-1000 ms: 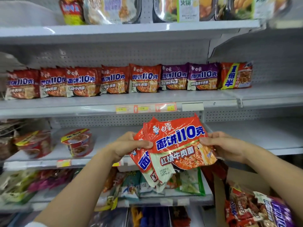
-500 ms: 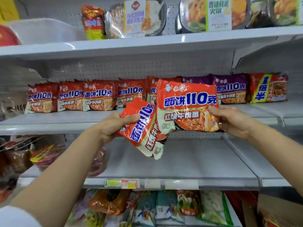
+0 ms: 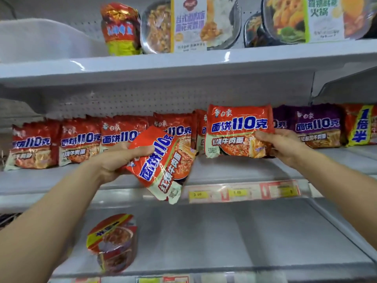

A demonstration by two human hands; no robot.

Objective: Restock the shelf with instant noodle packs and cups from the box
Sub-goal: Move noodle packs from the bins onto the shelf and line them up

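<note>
Shelving 2 red packs

Right hand (image 3: pixel 285 148) grips the upright pack (image 3: pixel 238 131) at centre-right, nearest the row (image 3: pixel 81 139); left hand (image 3: pixel 120 158) clutches the tilted pack (image 3: pixel 163 164), lower.

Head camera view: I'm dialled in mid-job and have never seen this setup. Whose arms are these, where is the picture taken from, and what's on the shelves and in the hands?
No machine here: these are a person's bare arms, filmed by a wide-angle camera on their head, looking forward and down at a shop shelf.

The left hand grips a tilted red noodle pack; whether more packs sit behind it, I cannot tell. The right hand holds an upright red noodle pack at the middle shelf, in front of the row of red packs there. Purple packs stand to the right.

On the lower shelf sits a noodle cup. The top shelf carries boxed meal trays.
</note>
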